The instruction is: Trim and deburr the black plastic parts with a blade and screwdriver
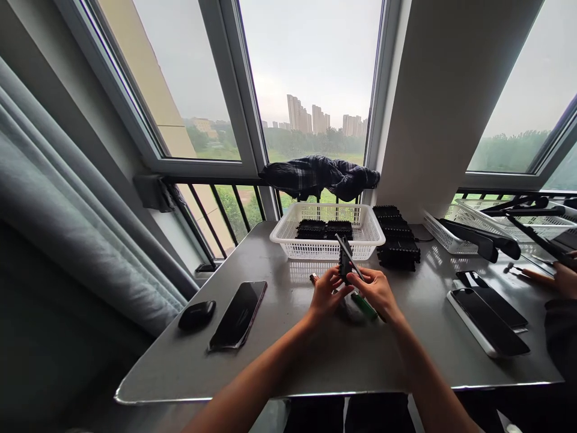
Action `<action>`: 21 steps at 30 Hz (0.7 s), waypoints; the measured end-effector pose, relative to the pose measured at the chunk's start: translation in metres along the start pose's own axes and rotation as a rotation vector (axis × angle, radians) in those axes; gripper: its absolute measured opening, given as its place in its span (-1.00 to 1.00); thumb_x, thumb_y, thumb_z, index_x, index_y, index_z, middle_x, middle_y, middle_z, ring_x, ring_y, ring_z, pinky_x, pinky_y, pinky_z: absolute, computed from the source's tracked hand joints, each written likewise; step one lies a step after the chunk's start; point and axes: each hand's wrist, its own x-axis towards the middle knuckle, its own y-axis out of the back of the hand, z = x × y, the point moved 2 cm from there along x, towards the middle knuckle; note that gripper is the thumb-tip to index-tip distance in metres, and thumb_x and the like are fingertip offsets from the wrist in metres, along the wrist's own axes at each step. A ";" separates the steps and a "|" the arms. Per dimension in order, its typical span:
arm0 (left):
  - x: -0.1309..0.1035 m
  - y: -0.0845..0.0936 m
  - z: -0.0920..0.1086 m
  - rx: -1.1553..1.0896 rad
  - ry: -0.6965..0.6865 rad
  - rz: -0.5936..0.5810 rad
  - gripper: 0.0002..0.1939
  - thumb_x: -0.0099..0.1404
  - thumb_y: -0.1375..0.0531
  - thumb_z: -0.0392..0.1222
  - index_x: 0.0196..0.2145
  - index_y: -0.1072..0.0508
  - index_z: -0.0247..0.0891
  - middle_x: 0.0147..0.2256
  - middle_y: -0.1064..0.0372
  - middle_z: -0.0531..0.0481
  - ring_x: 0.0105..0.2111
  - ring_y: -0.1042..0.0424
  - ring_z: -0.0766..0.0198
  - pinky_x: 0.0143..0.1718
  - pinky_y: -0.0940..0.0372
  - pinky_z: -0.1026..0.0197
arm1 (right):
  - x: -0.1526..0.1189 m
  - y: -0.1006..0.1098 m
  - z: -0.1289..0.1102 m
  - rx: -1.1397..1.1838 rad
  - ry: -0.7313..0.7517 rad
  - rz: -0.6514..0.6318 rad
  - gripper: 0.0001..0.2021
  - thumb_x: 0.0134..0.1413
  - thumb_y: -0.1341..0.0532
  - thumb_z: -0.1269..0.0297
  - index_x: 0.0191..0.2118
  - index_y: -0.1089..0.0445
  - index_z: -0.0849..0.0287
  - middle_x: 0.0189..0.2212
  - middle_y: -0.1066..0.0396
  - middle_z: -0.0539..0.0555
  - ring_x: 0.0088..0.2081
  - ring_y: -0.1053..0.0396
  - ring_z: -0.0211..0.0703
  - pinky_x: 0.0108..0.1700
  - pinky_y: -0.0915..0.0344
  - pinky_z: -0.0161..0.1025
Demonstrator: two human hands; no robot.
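My left hand (pixel 327 291) is closed on a small black toothed plastic piece (pixel 345 261), held upright above the table. In my right hand (pixel 377 290) is a thin grey metal tool (pixel 350 255), its shaft slanting up and left across the black piece. Whether the tip touches the piece I cannot tell. Under my hands lies a green lighter-like object (pixel 364 305), partly hidden. A small orange-red object (pixel 313 278) pokes out beside my left fingers. Just beyond, a white basket (pixel 327 249) holds several similar black toothed pieces (pixel 311 229).
More black toothed strips (pixel 399 240) lie right of the basket. A phone (pixel 238 316) and a black case (pixel 197 315) are at the left. Two phones (pixel 489 322) lie at the right, near another person's hand (pixel 565 276) and white trays (pixel 446 234).
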 end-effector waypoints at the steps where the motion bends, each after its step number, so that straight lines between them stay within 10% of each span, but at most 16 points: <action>1: 0.000 0.000 0.001 0.047 -0.029 0.005 -0.72 0.07 -0.39 -0.18 -0.26 -0.45 -0.19 -0.06 -0.44 -0.10 -0.03 -0.47 0.04 0.03 -0.35 -0.02 | 0.000 -0.001 -0.001 0.037 0.011 -0.019 -0.46 -0.06 -0.29 -0.12 -0.05 -0.54 0.19 -0.47 -0.50 0.02 -0.48 -0.39 -0.18 -0.49 -0.26 -0.34; 10: 0.005 0.011 0.005 0.318 -0.198 -0.039 -0.80 0.14 -0.34 -0.15 -0.26 -0.49 -0.18 -0.11 -0.46 -0.10 -0.04 -0.45 0.05 0.04 -0.34 -0.09 | 0.002 0.005 -0.001 0.231 -0.152 -0.042 -0.37 -0.12 -0.34 -0.10 -0.01 -0.51 0.29 -0.68 -0.20 -0.09 -0.67 0.00 -0.41 -0.66 0.05 -0.41; 16: 0.018 0.027 0.008 0.236 -0.321 0.254 -0.03 -0.15 -0.49 -0.19 0.13 -0.06 -0.04 0.10 -0.23 -0.17 0.14 -0.27 0.05 0.10 -0.24 -0.03 | -0.001 0.004 -0.002 0.163 -0.094 -0.191 -0.49 -0.05 -0.29 -0.04 -0.11 -0.54 0.29 -0.61 -0.25 -0.05 -0.60 -0.04 -0.39 -0.56 0.03 -0.39; 21: 0.018 0.033 0.011 0.186 -0.220 0.248 0.00 -0.19 -0.48 -0.27 0.07 0.04 -0.02 -0.22 -0.28 0.07 -0.29 -0.39 0.28 -0.28 -0.31 0.23 | -0.004 0.002 -0.006 -0.020 -0.047 -0.316 -0.62 0.06 -0.22 0.00 -0.29 -0.55 0.25 -0.58 -0.22 -0.05 -0.54 -0.06 -0.35 -0.51 0.05 -0.36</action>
